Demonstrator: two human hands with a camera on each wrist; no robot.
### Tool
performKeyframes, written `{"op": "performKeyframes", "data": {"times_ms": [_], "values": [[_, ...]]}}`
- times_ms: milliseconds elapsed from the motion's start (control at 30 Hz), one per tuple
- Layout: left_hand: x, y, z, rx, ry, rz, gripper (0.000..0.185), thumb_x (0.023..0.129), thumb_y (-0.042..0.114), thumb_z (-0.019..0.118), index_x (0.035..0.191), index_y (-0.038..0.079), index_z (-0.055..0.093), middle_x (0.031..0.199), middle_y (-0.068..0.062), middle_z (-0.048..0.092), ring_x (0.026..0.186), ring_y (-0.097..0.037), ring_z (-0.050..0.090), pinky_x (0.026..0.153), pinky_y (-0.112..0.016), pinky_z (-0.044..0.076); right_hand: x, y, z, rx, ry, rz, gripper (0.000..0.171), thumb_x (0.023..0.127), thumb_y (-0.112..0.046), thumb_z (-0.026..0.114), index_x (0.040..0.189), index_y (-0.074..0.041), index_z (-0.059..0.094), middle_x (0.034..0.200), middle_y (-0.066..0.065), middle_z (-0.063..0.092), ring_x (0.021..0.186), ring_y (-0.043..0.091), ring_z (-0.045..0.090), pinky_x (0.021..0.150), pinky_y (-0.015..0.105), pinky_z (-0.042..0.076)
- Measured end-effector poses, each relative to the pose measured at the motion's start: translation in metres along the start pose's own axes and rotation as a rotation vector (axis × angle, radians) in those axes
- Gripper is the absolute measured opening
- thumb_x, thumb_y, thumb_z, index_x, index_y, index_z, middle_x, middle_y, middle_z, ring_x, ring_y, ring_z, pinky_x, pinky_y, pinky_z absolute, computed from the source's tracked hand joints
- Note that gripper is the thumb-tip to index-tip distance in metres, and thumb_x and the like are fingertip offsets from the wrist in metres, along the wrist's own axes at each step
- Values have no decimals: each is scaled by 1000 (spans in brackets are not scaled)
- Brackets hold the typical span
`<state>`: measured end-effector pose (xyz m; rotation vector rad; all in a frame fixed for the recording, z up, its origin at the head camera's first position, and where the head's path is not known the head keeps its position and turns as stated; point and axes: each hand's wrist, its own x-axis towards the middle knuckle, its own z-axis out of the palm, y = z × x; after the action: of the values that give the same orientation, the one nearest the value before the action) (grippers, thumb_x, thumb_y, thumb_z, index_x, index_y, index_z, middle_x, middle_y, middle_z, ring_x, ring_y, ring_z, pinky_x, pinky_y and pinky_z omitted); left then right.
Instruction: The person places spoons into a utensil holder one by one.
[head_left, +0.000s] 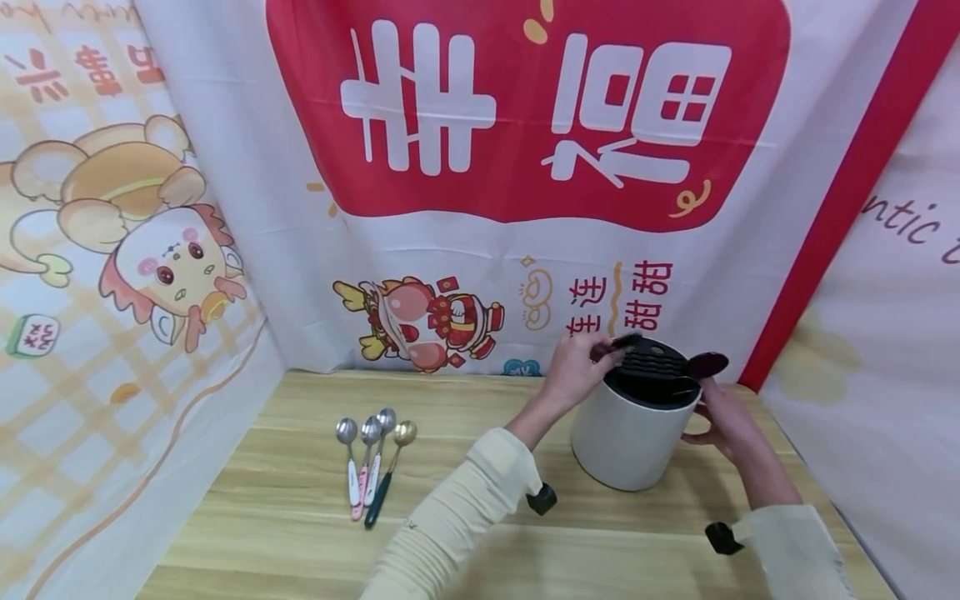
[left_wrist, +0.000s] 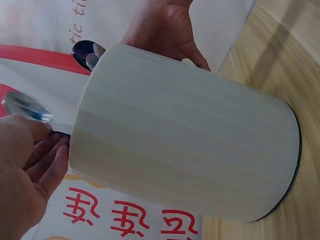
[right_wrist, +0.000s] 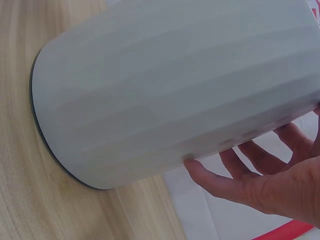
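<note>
Four spoons (head_left: 372, 467) lie side by side on the wooden table (head_left: 300, 533), well left of the one white holder (head_left: 630, 442), which stands near the table's back right corner. Its black slotted insert (head_left: 654, 375) sits in the top, with a dark spoon bowl (head_left: 707, 364) sticking out at the right rim. The left hand (head_left: 577, 367) pinches the metal spoon (left_wrist: 22, 107) at the holder's upper left rim, fingers curled round its handle. The right hand (head_left: 723, 421) rests against the holder's right wall, fingers relaxed and spread, gripping nothing. Two printed banners (head_left: 525, 167) hang close behind the table and to its left.
</note>
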<state>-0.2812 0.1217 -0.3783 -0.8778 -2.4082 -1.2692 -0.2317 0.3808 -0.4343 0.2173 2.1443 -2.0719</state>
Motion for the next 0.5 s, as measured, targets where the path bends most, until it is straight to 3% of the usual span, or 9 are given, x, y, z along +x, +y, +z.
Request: {"op": "performKeyframes", "data": {"times_ms": [500], "values": [[-9, -8, -1, -2, -7, -46, 14, 90, 11, 72, 104, 12, 69, 96, -1, 72, 85, -6, 64, 74, -9, 50, -1, -2, 1, 22, -7, 10, 32, 100, -61, 40, 93, -41, 64, 94, -24, 61, 95, -1, 53, 79, 48, 57]]}}
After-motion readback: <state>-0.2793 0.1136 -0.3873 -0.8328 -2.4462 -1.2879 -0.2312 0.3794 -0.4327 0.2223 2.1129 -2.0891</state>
